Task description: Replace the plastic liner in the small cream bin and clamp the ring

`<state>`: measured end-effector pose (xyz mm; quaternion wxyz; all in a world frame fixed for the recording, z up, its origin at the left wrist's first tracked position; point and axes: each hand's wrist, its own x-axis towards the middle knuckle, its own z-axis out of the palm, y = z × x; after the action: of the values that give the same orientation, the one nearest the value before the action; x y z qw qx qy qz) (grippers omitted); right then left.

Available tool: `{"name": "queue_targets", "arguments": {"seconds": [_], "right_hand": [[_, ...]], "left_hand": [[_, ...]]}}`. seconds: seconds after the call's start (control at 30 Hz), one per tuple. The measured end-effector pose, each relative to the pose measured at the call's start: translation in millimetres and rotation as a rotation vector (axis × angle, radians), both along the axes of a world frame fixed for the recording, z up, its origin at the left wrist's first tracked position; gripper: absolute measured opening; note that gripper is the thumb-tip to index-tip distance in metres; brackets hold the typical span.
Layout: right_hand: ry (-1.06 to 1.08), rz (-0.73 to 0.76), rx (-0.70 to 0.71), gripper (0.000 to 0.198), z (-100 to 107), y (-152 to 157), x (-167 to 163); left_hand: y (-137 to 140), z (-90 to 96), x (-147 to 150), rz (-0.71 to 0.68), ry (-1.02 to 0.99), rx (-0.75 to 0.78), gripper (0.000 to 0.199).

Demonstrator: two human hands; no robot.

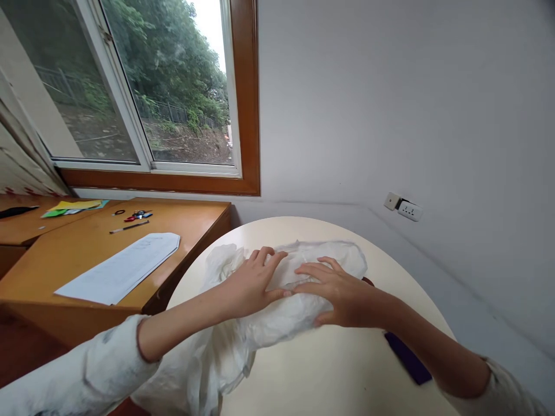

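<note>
A thin, white, partly see-through piece of material [281, 326] lies crumpled across the round cream table [338, 370]. I cannot tell whether it is cloth or plastic. Its left part bunches up and hangs over the table's near left edge beneath my left forearm. My left hand [255, 283] rests on its middle, fingers spread and slightly bent. Facing it, my right hand [338, 292] lies over the right part with fingers apart. Both hands are open, the fingertips close to each other. A dark purple flat object [407, 358] is partly hidden under my right forearm.
A small reddish-brown thing [368, 281] shows behind my right wrist. On the wooden desk [199, 216] at left are white papers [121, 268], a pen [129, 227], keys [139, 215] and coloured sheets [78, 205]. A window and a wall with a power socket [410, 210] stand behind.
</note>
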<state>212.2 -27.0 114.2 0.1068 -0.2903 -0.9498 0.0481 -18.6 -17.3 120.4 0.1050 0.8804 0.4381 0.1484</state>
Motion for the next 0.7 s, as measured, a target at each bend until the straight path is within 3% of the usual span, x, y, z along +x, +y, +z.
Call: {"name": "queue_targets", "arguments": {"seconds": [0.07,0.1,0.23,0.37,0.53,0.7], "right_hand": [[0.028,0.006,0.064,0.020,-9,1,-1],[0.048,0.010,0.085,0.017,-12,2,-2],[0.130,0.017,0.064,0.022,-9,-2,-1],[0.186,-0.009,-0.075,0.020,7,-14,6],[0.095,-0.091,-0.212,0.021,21,-30,17],[0.024,0.003,-0.272,0.013,21,-39,21]], "left_hand": [[8,-10.2,2,0.019,0.006,0.042,0.061],[12,-14.2,3,0.031,-0.002,0.041,0.058],[27,-23.0,4,0.073,-0.047,0.008,0.040],[43,-25.4,0,0.093,-0.090,-0.006,0.016],[69,-26.1,-9,0.241,-0.148,-0.023,0.018],[89,-31.4,-18,0.332,-0.154,-0.016,0.023]]}}
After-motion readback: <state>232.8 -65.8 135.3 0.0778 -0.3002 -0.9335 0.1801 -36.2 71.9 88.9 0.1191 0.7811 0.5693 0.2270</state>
